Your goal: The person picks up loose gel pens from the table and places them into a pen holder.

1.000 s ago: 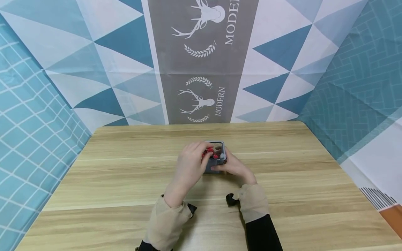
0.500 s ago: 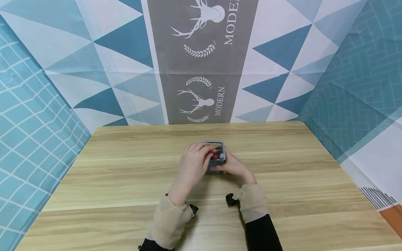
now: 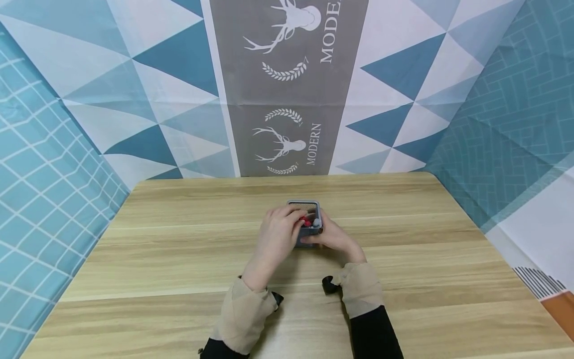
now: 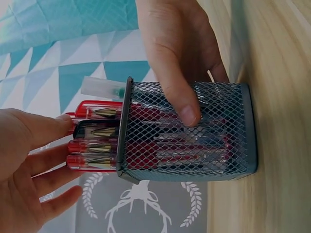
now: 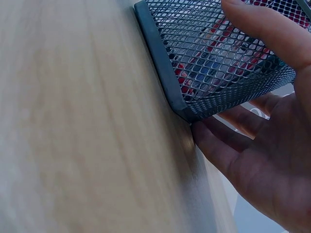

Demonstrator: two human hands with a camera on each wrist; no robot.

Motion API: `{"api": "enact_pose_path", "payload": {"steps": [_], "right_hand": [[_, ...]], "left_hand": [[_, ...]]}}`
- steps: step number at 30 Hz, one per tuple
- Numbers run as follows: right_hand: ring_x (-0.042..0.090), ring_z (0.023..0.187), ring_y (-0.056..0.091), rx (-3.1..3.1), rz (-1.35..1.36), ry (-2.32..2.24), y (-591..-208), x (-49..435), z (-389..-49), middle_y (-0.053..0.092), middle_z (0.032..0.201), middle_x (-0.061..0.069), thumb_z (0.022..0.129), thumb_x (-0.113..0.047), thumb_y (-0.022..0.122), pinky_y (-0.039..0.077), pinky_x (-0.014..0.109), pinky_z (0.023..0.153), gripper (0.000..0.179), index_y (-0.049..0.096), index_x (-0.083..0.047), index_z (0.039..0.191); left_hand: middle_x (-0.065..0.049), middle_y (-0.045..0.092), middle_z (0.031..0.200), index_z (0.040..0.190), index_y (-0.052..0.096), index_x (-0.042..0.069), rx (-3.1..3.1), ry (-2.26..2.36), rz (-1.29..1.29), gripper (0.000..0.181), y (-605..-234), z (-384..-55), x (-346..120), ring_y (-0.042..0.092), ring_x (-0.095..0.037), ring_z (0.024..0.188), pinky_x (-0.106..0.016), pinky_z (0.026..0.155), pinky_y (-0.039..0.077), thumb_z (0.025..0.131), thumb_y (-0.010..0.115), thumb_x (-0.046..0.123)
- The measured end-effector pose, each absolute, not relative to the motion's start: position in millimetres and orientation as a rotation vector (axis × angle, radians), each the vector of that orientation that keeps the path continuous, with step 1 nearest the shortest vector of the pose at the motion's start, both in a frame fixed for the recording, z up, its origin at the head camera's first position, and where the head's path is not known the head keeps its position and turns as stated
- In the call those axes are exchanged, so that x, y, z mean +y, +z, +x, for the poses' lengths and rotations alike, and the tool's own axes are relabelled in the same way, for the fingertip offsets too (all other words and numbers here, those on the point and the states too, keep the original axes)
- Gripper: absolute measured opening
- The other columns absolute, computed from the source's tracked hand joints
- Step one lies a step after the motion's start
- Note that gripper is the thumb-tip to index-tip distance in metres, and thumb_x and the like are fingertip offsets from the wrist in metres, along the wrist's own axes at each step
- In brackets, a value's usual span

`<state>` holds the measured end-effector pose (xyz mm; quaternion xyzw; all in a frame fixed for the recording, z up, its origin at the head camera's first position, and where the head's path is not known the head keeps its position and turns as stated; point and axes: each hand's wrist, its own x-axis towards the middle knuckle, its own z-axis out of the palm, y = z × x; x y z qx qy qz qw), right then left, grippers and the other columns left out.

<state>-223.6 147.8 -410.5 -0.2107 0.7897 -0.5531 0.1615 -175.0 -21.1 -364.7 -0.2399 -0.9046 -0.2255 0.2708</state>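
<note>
A dark metal mesh pen holder stands on the table with several capped gel pens in it, caps up. Most caps are red; one is black. A pen with a clear cap and green inside sticks up at one side. My left hand is over the holder's mouth, thumb and fingertips at the red cap ends, pinching them. My right hand grips the holder from the right, its thumb across the mesh wall and its other fingers round the far side, low near the base in the right wrist view.
The light wooden table extends around both hands. Behind it hangs a patterned cloth with deer prints, and blue cloths line the sides. Beige cuffs with black ties lie around both wrists.
My left hand has shifted slightly to the right over the holder, and less of the red caps shows between its fingers. My right hand and the holder have stayed in place.
</note>
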Motion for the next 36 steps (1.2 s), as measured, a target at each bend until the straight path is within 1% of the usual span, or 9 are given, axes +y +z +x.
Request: {"api": "enact_pose_path", "payload": {"steps": [5, 11, 18, 22, 24, 26, 29, 32, 36], "right_hand": [[0.024, 0.083, 0.053, 2.263, -0.612, -1.585, -407.9, 146.1, -221.6, 0.046, 0.124, 0.022, 0.079, -0.001, 0.066, 0.046, 0.031, 0.063, 0.067, 0.025, -0.001, 0.132], [0.02, 0.068, 0.051, 2.25, -0.597, -1.578, -409.9, 147.6, -223.6, 0.049, 0.123, 0.023, 0.079, -0.004, 0.067, 0.046, 0.037, 0.057, 0.072, 0.022, -0.003, 0.136], [0.035, 0.098, 0.052, 2.246, -0.61, -1.595, -411.6, 150.4, -224.5, 0.046, 0.128, 0.023, 0.079, -0.003, 0.067, 0.045, 0.029, 0.069, 0.073, 0.022, -0.003, 0.136], [0.038, 0.084, 0.053, 2.239, -0.61, -1.604, -411.6, 151.1, -223.1, 0.047, 0.126, 0.023, 0.08, -0.001, 0.065, 0.046, 0.032, 0.06, 0.071, 0.022, -0.003, 0.136], [0.038, 0.088, 0.053, 2.23, -0.614, -1.62, -411.7, 150.9, -222.6, 0.046, 0.128, 0.023, 0.08, 0.0, 0.065, 0.046, 0.031, 0.062, 0.072, 0.02, -0.003, 0.137], [0.037, 0.092, 0.053, 2.232, -0.608, -1.632, -419.0, 151.7, -226.7, 0.045, 0.129, 0.022, 0.079, 0.0, 0.067, 0.048, 0.035, 0.068, 0.076, 0.02, -0.005, 0.138], [0.033, 0.109, 0.049, 2.252, -0.617, -1.643, -430.5, 152.6, -233.4, 0.044, 0.131, 0.019, 0.077, -0.004, 0.07, 0.045, 0.035, 0.083, 0.079, 0.021, -0.007, 0.138], [0.024, 0.107, 0.05, 2.305, -0.616, -1.611, -437.6, 153.2, -238.0, 0.046, 0.129, 0.015, 0.075, -0.01, 0.073, 0.043, 0.033, 0.084, 0.081, 0.023, -0.008, 0.138], [0.021, 0.077, 0.053, 2.323, -0.602, -1.551, -436.4, 152.8, -238.1, 0.047, 0.127, 0.017, 0.076, -0.014, 0.073, 0.048, 0.032, 0.064, 0.085, 0.018, -0.009, 0.141]], "left_hand": [[-0.001, 0.066, 0.099, 0.101, 0.069, 0.013, -2.457, -0.59, -0.62, 0.017, -367.4, -174.9, -19.4, 0.06, -0.021, 0.093, -0.039, 0.088, 0.044, 0.085, 0.062, 0.014], [-0.002, 0.065, 0.1, 0.102, 0.069, 0.015, -2.466, -0.514, -0.592, 0.018, -368.9, -175.2, -16.5, 0.061, -0.021, 0.093, -0.039, 0.088, 0.044, 0.086, 0.06, 0.015], [-0.003, 0.065, 0.099, 0.102, 0.069, 0.015, -2.476, -0.457, -0.593, 0.019, -370.9, -176.0, -13.3, 0.061, -0.023, 0.093, -0.04, 0.089, 0.043, 0.086, 0.059, 0.012], [-0.003, 0.065, 0.1, 0.104, 0.069, 0.014, -2.489, -0.475, -0.601, 0.02, -372.0, -176.3, -12.6, 0.06, -0.023, 0.094, -0.04, 0.09, 0.043, 0.087, 0.058, 0.011], [-0.004, 0.064, 0.101, 0.106, 0.067, 0.013, -2.494, -0.483, -0.6, 0.021, -372.1, -176.4, -12.5, 0.06, -0.023, 0.095, -0.04, 0.09, 0.043, 0.088, 0.057, 0.012], [-0.005, 0.064, 0.103, 0.11, 0.065, 0.011, -2.507, -0.49, -0.592, 0.023, -371.3, -176.2, -12.6, 0.06, -0.024, 0.096, -0.04, 0.09, 0.042, 0.089, 0.056, 0.015], [-0.008, 0.063, 0.107, 0.116, 0.06, 0.008, -2.522, -0.511, -0.571, 0.028, -367.9, -175.4, -14.3, 0.059, -0.025, 0.1, -0.04, 0.092, 0.042, 0.091, 0.053, 0.019], [-0.009, 0.064, 0.107, 0.115, 0.059, 0.006, -2.51, -0.56, -0.54, 0.029, -363.2, -176.0, -20.0, 0.059, -0.026, 0.1, -0.041, 0.093, 0.042, 0.09, 0.054, 0.019], [-0.01, 0.065, 0.103, 0.108, 0.062, 0.004, -2.438, -0.628, -0.484, 0.024, -356.4, -178.2, -34.6, 0.06, -0.026, 0.097, -0.041, 0.092, 0.043, 0.089, 0.057, 0.017]]}}
